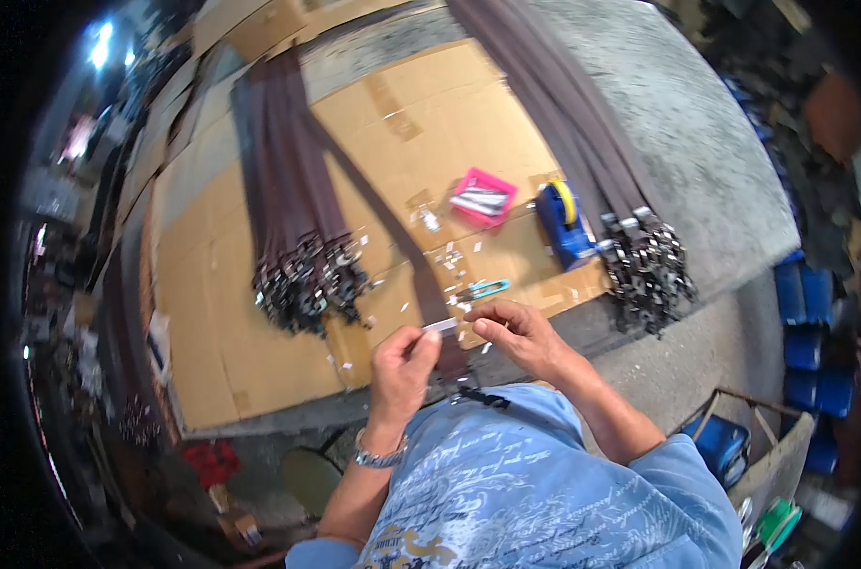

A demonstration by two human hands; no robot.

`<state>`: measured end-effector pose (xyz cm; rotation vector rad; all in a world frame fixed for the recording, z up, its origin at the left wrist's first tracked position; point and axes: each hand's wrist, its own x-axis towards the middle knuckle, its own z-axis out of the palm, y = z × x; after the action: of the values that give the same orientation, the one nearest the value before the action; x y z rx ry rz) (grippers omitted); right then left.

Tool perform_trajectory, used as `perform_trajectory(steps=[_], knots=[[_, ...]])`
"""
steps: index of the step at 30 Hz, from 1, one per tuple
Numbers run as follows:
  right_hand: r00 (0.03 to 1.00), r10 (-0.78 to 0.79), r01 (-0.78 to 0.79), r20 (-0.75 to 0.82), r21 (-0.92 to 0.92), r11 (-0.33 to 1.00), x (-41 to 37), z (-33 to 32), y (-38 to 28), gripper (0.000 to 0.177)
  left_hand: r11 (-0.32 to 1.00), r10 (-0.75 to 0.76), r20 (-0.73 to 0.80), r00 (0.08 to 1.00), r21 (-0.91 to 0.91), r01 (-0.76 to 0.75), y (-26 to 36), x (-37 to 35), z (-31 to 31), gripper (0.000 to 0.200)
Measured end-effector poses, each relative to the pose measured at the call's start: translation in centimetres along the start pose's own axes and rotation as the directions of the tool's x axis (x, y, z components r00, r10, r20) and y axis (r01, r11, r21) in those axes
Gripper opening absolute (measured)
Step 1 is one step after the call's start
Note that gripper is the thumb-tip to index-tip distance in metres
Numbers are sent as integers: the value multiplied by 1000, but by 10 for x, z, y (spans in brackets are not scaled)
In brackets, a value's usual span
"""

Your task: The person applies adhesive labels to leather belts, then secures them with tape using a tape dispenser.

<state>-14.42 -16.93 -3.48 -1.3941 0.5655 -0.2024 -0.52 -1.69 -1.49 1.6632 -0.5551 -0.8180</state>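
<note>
A dark brown belt (395, 228) runs down the cardboard toward my body, its buckle end near my shirt. My left hand (404, 365) is closed, thumb against fingers, on this belt, at a small white strip (441, 325) lying across it. Just right of the belt is my right hand (525, 341), thumb and index finger drawn close together in a pinch. Whatever is between those fingertips is too small to name. Beyond it lies a pair of turquoise-handled thread snips (485, 290), with small white paper bits scattered around.
Bundles of belts with metal buckles lie left (293, 180) and right (582, 123). A pink tray (483, 197) with white strips and a blue tape dispenser (565, 226) stand on the cardboard (231, 351). Blue bins (803, 294) are right of the table.
</note>
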Motion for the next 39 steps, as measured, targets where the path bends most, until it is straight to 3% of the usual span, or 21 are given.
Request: perform_trajectory(steps=[4,5,6,7,9,15,19,24,26,30,33,37,39], knots=[[899,-164,63,-406,-252,966,-9,-67,22,23,999,21,-19,1000,-28,-21,-7,2,-3,24],[833,-243,37,-497,-389,921,-11,-88,27,19,999,24,-8,1000,-31,-24,-8,3,-3,24],[778,-261,10,-572,-403,915,-9,-110,41,17,999,24,3,1000,-40,-24,-8,3,-2,25],[754,-233,-125,-614,-483,867,-12,-120,33,16,999,23,11,1000,-48,-22,-8,3,-1,25],[732,-229,-269,-642,-580,769,-5,-142,43,19,998,20,44,999,-57,-17,-5,5,3,25],[740,-284,-295,-609,-675,677,24,-161,61,26,999,45,84,995,-26,-43,0,4,5,26],[799,-275,-285,-535,-740,610,35,-166,71,29,998,59,55,997,-28,-57,4,0,4,26],[855,-209,-211,-475,-685,698,46,-180,86,26,998,46,41,998,-32,-45,2,-2,3,26],[816,-187,-158,-547,-523,838,43,-173,76,24,999,39,40,998,-28,-38,3,-1,4,26],[803,-88,-193,-589,-397,897,34,-164,48,22,999,47,49,998,-19,-46,0,-1,4,26],[772,-170,-139,-613,-423,895,28,-160,63,22,999,46,48,998,-18,-45,2,1,4,26],[774,-149,-130,-616,-384,914,18,-151,78,21,999,40,41,998,-12,-39,1,1,5,26],[702,-68,-71,-708,-166,984,16,-144,82,23,999,39,44,998,-22,-38,2,2,6,26]])
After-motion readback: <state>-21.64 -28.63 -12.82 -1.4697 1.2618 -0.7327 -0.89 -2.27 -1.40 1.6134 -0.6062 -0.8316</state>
